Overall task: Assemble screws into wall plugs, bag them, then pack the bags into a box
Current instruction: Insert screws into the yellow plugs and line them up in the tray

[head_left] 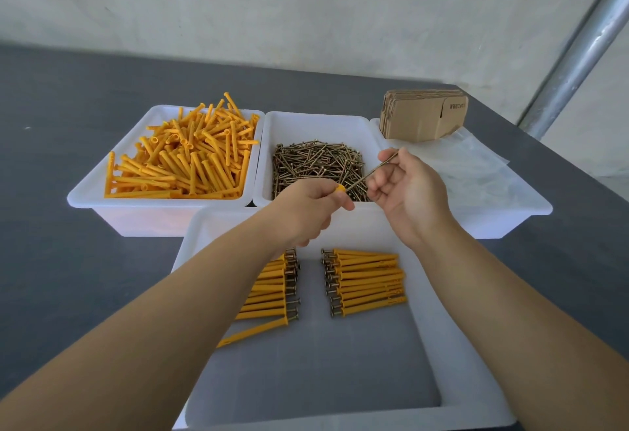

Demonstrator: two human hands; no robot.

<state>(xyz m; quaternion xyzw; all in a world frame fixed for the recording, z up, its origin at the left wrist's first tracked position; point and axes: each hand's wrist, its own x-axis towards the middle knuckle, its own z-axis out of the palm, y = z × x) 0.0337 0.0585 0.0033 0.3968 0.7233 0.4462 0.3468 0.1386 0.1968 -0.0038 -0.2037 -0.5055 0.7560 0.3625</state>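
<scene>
Left hand (311, 207) grips orange plastic wall plug (340, 188), right hand (406, 189) pinches brass screw (376, 168); two assembled rows (366, 282) done, bagging and boxing remain.

Two bare forearms are seen entering from the lower edge of the view, one from each lower corner. No sleeves, gloves, watches, rings or bracelets are worn on what is shown; both forearms are uncovered from the frame edge to the wrist. The left hand (308, 206) and the right hand (406, 189) are likewise uncovered. Short, unpainted fingernails are visible on the fingers. No markings are seen.
</scene>
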